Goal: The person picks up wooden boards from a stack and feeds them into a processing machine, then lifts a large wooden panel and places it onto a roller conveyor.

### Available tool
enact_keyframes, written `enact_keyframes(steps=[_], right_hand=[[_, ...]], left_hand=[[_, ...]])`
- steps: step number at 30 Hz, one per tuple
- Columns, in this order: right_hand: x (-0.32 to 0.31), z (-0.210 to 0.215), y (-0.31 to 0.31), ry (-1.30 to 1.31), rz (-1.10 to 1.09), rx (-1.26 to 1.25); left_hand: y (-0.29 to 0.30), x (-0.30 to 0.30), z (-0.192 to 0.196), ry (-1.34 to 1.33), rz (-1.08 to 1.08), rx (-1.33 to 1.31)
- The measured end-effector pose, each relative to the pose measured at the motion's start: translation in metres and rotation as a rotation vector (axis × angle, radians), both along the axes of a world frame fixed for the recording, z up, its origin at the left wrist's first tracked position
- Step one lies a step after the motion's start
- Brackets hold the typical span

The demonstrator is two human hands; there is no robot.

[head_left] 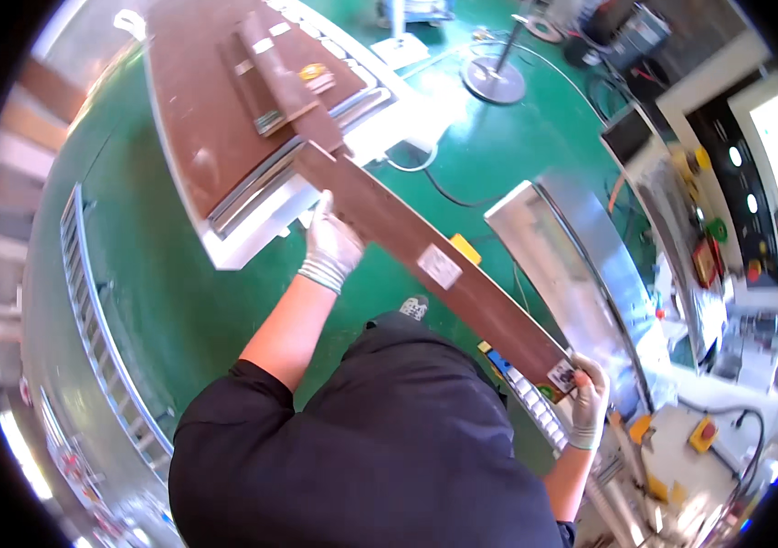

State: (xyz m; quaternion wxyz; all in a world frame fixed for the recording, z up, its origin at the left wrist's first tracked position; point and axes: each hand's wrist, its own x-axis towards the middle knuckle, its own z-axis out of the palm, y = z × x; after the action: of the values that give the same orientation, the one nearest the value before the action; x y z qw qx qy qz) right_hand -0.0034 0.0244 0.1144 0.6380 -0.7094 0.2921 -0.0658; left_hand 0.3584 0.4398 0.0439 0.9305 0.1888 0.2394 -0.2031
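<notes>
My gloved left hand (332,245) and right hand (587,395) have their fingers clamped on opposite ends of a long brown board (425,260), held above the green floor (179,301) beside the board-stacked bench (224,137).

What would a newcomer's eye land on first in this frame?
First, the long brown plank running diagonally across the middle, held by the gloved left hand along its upper stretch and by the gloved right hand at its lower end. Next, the brown panel stack on a white table at upper left, against the bright green floor.
</notes>
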Motion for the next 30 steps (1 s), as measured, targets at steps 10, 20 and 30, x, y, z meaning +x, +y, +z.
enact_keyframes(steps=[10,20,30], right_hand=[[-0.177,-0.011,0.096,0.751,-0.135,-0.15],[-0.232,-0.075,0.269,0.727,-0.971,-0.208],[-0.296,-0.081,0.209,0.756,-0.989,-0.173]], left_hand=[[-0.27,-0.083,0.015,-0.294,-0.87,0.112],[-0.366,-0.307,-0.044,-0.472,-1.589,0.3],[-0.443,-0.347,-0.031,-0.416,-1.643,0.383]])
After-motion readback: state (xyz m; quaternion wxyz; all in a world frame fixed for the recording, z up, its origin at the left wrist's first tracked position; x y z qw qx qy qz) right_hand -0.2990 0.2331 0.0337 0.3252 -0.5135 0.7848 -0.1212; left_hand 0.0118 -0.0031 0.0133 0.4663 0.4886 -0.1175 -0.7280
